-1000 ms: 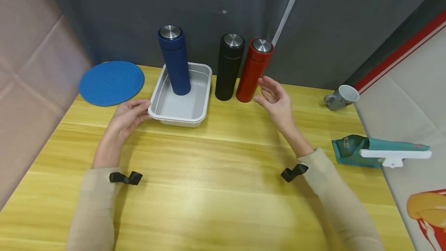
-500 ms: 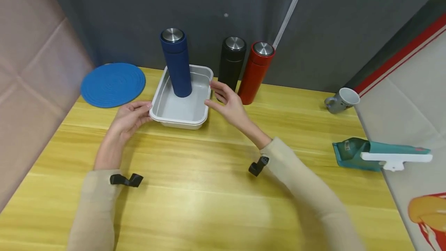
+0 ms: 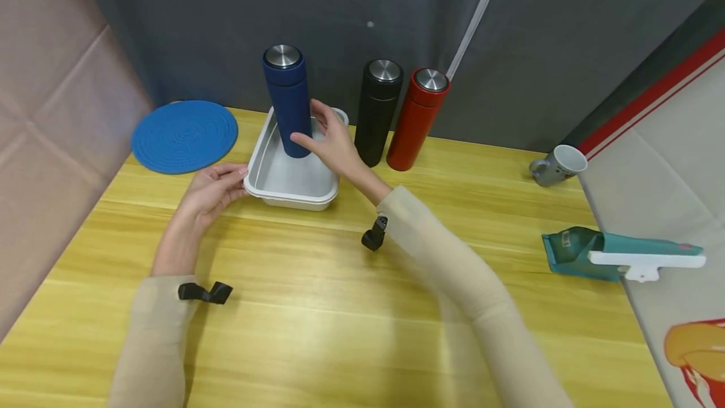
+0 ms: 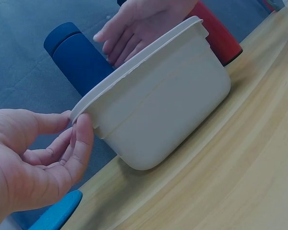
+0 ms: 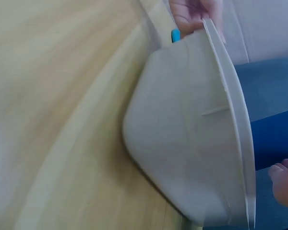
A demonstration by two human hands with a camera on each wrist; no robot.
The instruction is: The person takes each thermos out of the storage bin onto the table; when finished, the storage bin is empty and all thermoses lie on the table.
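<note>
A blue bottle (image 3: 286,99) with a steel cap stands upright at the far end of a grey tray (image 3: 291,197) on the wooden table. My right hand (image 3: 328,137) wraps the bottle's lower part, thumb on the near side and fingers behind it. The right wrist view shows the blue bottle (image 5: 271,141) between the right hand's fingertips (image 5: 285,189), above the tray (image 5: 187,143). My left hand (image 3: 218,184) pinches the tray's near left corner. In the left wrist view, my left hand (image 4: 62,139) has its thumb over the tray's (image 4: 168,105) rim and fingers under it.
A black bottle (image 3: 379,112) and a red bottle (image 3: 416,118) stand just right of the tray against the dark wall. A blue round mat (image 3: 184,136) lies at the far left. A grey mug (image 3: 557,162) and a teal pouch (image 3: 578,247) are at the right.
My right hand swung left from beside the red bottle, passed the tray's right rim, and now wraps the blue bottle. The left hand stayed on the tray's corner.
</note>
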